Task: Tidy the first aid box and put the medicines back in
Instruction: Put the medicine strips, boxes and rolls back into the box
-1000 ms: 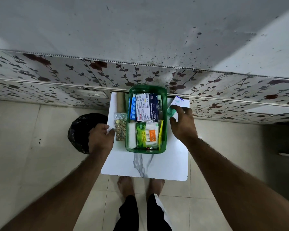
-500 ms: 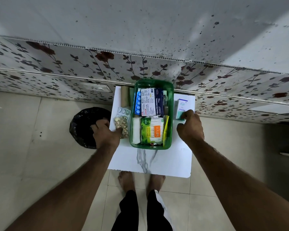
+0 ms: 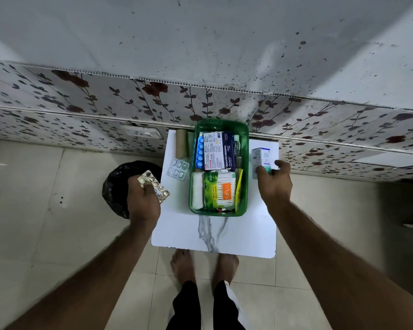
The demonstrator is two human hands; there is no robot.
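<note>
Since the earlier frame the left hand has lifted the gold blister strip off the desk and now holds it over the desk's left edge, above the black bin, thumb pressed on top of the foil. The right hand has closed around the lower end of the small white and teal medicine box, which was lying flat before

Big stuff first: a speckled grey wall fills the top half of the frame, with a band of floral panelling under it, and pale floor tiles along the bottom. The white marble-look desk sits in the middle, bare feet and dark trousers showing below its near edge. The black bin is on the floor at the left, just beside the desk

The green first aid box sits at the centre back of the desk, already pretty full. Inside: a blue and white medicated dressings carton in the upper half, a blue tablet strip tucked along its left side, a pack of cotton swabs lower down, and a white gauze roll at the lower left

Outside the box, to its left, a brown cardboard tube lies near the back, and a silver blister pack sits just below it, close to the box wall
</note>
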